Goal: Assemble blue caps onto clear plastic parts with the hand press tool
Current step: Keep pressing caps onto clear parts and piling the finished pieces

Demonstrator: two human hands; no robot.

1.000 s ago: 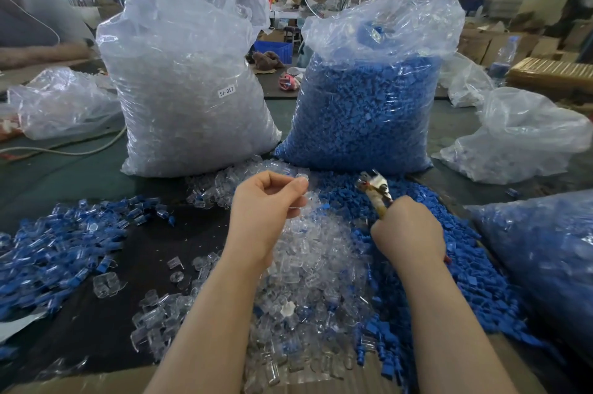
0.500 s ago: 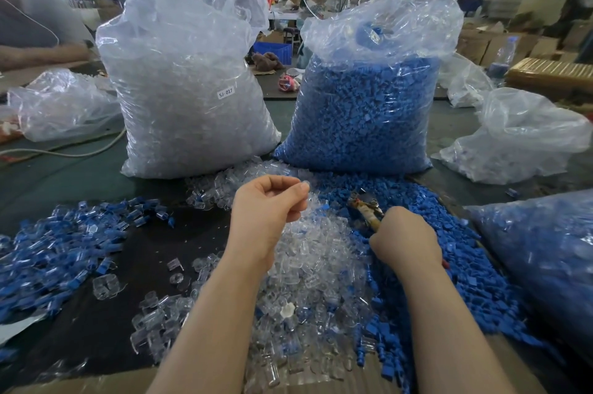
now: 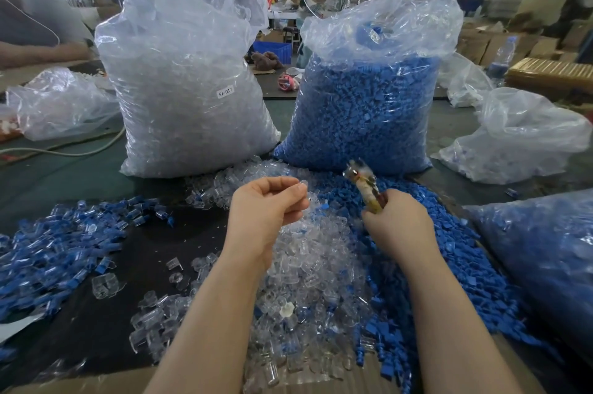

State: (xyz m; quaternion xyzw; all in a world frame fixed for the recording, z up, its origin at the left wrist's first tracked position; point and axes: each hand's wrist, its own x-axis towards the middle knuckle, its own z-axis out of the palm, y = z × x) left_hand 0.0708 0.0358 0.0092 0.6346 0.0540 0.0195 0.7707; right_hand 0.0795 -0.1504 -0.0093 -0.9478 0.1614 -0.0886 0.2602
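Note:
My left hand (image 3: 266, 210) hovers over the loose pile of clear plastic parts (image 3: 308, 268) and pinches one small clear part (image 3: 303, 183) between thumb and fingertips. To its right, my right hand (image 3: 398, 223) grips the handles of the hand press tool (image 3: 362, 181), whose blurred head points up and away over the loose pile of blue caps (image 3: 449, 265). The tool's head is a short way right of the pinched part, not touching it. A heap of assembled blue-and-clear pieces (image 3: 54, 246) lies at the left.
A tall bag of clear parts (image 3: 186, 85) and a bag of blue caps (image 3: 362, 104) stand behind the piles. Another blue-filled bag (image 3: 545, 258) lies at the right. More plastic bags (image 3: 519, 136) sit around, and another person's arm (image 3: 38, 50) rests at far left.
My right hand dipped the tool down into the blue caps, then raised it again, head up. My left hand stayed nearly still, holding the clear part.

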